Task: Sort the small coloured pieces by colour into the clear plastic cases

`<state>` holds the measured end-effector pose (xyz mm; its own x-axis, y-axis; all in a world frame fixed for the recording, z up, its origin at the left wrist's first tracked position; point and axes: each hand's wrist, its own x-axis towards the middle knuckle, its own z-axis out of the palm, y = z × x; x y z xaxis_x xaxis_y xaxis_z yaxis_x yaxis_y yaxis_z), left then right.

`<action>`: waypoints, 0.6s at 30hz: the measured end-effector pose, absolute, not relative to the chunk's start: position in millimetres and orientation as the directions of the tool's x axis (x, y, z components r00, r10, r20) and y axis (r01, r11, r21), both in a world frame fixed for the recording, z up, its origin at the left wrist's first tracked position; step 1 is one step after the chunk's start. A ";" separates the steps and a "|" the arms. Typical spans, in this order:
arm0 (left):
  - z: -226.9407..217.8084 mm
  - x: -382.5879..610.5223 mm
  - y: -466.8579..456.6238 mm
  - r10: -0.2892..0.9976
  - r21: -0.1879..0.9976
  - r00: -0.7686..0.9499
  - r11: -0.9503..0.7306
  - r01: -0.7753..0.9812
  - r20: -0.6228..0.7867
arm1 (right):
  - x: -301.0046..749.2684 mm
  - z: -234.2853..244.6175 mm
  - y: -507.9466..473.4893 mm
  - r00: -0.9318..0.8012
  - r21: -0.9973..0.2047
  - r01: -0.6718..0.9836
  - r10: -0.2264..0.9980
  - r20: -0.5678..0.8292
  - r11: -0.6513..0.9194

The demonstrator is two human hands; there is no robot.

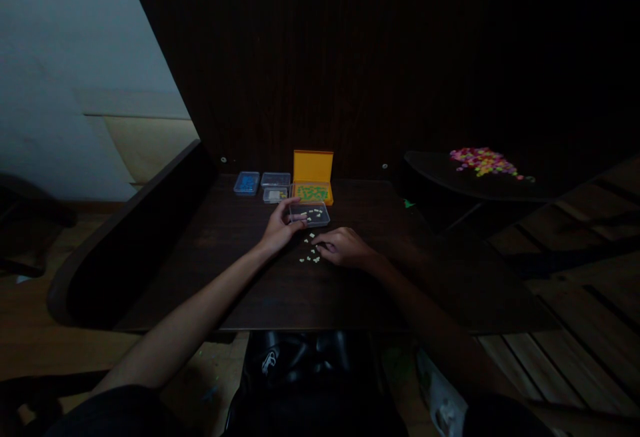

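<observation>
A small clear plastic box (pixel 316 213) with a few pale beads in it sits on the dark wooden table (pixel 210 277). My left hand (pixel 280 225) grips the box's left side with thumb and fingers. Several pale beads (pixel 311 250) lie loose on the table just in front of the box. My right hand (pixel 344 248) rests knuckles-up beside these beads, fingers curled and pinched at the bead pile; what the fingertips hold is too small to make out.
An open yellow box (pixel 313 177) with green beads stands behind the clear box. A blue-filled box (pixel 247 183) and two more clear boxes (pixel 275 186) sit to its left. A heap of pink and yellow beads (pixel 481 161) lies on a dark surface at right.
</observation>
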<state>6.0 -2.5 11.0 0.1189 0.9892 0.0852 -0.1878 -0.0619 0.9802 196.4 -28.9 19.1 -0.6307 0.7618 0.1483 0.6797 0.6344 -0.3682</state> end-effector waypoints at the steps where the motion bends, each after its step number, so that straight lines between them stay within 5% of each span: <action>1: 11.2 6.2 -2.5 0.990 0.980 0.117 -0.062 -0.190 0.085 | 196.5 19.1 -28.7 -0.635 -0.369 0.675 0.758 0.148 0.639; 18: 11.8 5.5 -3.0 0.989 0.983 0.118 -0.070 -0.171 0.091 | 203.1 25.0 -27.6 -0.628 -0.376 0.697 0.773 0.092 0.611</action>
<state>5.5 -3.0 11.8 0.1184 0.9888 0.0911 -0.1709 -0.0700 0.9828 203.1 -27.6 25.0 -0.6281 0.7727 0.0919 0.6967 0.6111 -0.3757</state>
